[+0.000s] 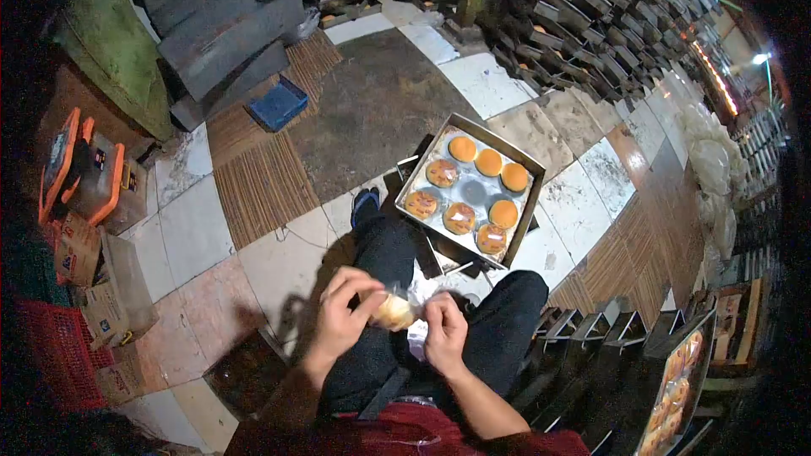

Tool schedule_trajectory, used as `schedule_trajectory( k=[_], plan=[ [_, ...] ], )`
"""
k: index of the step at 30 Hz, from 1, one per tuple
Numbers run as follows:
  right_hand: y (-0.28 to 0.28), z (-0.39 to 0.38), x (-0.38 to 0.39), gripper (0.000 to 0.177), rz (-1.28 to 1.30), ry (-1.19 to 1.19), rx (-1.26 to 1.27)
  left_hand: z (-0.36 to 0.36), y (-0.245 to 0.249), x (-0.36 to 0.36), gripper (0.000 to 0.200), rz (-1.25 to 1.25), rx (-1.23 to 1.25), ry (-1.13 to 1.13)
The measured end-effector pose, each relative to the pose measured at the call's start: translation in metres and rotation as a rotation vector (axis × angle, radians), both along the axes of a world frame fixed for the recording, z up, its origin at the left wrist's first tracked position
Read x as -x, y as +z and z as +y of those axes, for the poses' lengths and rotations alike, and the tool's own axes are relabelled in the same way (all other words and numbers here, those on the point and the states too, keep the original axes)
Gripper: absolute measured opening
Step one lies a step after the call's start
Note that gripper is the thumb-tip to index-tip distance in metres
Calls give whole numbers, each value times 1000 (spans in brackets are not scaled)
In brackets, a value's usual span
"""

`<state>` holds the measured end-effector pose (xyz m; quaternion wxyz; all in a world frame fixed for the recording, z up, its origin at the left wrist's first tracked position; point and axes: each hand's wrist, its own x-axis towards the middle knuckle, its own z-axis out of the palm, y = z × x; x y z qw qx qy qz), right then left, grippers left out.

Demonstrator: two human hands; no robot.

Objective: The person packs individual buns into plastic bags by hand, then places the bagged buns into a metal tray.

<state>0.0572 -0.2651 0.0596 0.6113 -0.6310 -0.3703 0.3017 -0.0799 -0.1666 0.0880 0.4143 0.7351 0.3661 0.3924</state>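
Note:
Above my lap, my left hand [345, 314] has its fingers bent around the left side of a pale round bun [394, 312]. Clear plastic wrap [421, 290] shows at the bun's upper right, and my right hand [445, 328] pinches it with closed fingers. Just beyond my knees a square metal tray [536, 203] sits tilted, holding several round buns in wells. Some have plain golden tops, such as the golden bun [462, 149]; others have darker specks, such as the speckled bun [459, 218]. One well [473, 193] near the middle holds no bun.
A blue tray [278, 103] lies on the floor ahead. Stacked dark trays [224, 38] stand at upper left, orange-edged containers [101, 177] and cardboard boxes [80, 249] at left. Another tray of buns [676, 388] leans at lower right. Plastic bags [711, 169] hang at right.

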Motion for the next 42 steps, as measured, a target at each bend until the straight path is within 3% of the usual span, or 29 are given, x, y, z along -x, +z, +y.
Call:
schedule_trajectory(
  k=[1, 3, 4, 7, 9, 10, 11, 13, 14, 15, 16, 17, 19, 20, 21, 23, 25, 26, 27, 29, 31, 32, 33, 34, 36, 37, 39, 41, 42],
  plan=[
    [-5, 3, 0, 15, 27, 4, 24, 8, 0, -2, 10, 108, -36, -53],
    [-16, 13, 0, 15, 57, -66, 93, 17, -14, -7, 9, 31, 197, -64],
    [-15, 18, -3, 15, 55, -61, 90, 18, -12, -9, 9, 29, 193, -59],
    [-4, 19, -6, 16, -84, -13, -22, 8, -2, -10, 7, -7, 226, 123],
    [30, 11, -7, 13, 102, 0, 149, -3, 7, -3, 7, -60, 166, 161],
    [43, 3, -12, 5, -168, 67, -6, -9, 17, 2, 9, -169, 74, 114],
    [73, -1, -15, 6, -355, 152, -168, -21, 37, -14, 13, -467, -106, 191],
    [88, -11, -12, 10, -526, 96, -321, -15, 46, -1, 21, -526, -349, -36],
    [82, -11, -12, 10, -543, 61, -372, -12, 44, -2, 21, -528, -363, -40],
    [68, -9, -7, 9, -563, -2, -303, -11, 38, -4, 24, -449, -291, 32],
    [63, -1, -8, 9, -480, 87, -170, -13, 33, -4, 27, -367, -211, 106],
    [61, 4, -10, 9, -395, 175, -33, -16, 32, 4, 29, -232, 31, 88],
    [79, -12, -14, 11, -525, 240, -246, -21, 23, 7, 26, -452, -287, -10],
    [85, -16, -11, 12, -452, 243, -250, -22, 31, 14, 23, -547, -169, -245],
    [90, -20, -7, 12, -379, 243, -254, -30, 43, 17, 18, -471, -25, -247],
    [90, -2, -11, 13, -418, 397, -32, -13, 59, 16, 14, -52, 6, -247],
    [71, 31, -16, 20, -414, 475, 117, 7, 25, 10, 9, 85, 61, -106],
    [44, 45, -18, 25, -302, 265, 21, 15, 10, 10, 9, -168, 357, 107],
    [34, 57, -31, 30, -119, 85, 252, 19, -3, 10, 9, -416, 650, 323],
    [15, 46, -24, 35, -94, 89, 189, 7, -19, 11, 11, -487, 668, 425],
    [-17, 16, -19, 38, -47, 155, 302, -19, -27, 20, 16, -453, 812, 494],
    [-17, 2, -14, 40, 133, 216, 464, -38, -53, 28, 15, -432, 800, 502],
    [-30, -14, -8, 41, 90, 207, 510, -55, -65, 35, 12, -266, 771, 544],
    [-27, -26, -3, 37, 55, 188, 592, -67, -51, 31, 12, -299, 860, 623],
    [0, -37, 10, 16, -504, 38, 211, -76, -37, 30, 13, -388, 997, 659],
    [29, -32, 17, 25, -662, 31, 84, -80, -34, 32, 14, -477, 1132, 694],
    [72, -14, 26, 42, -981, 423, 67, -78, -25, 30, 22, -460, 1137, 675],
    [26, 12, 10, 59, -1180, 508, 33, -60, 32, 17, 32, -601, 1236, 677],
    [37, 30, -3, 65, -777, 644, 380, -57, 22, 22, 42, -624, 1076, 681]
  ],
)
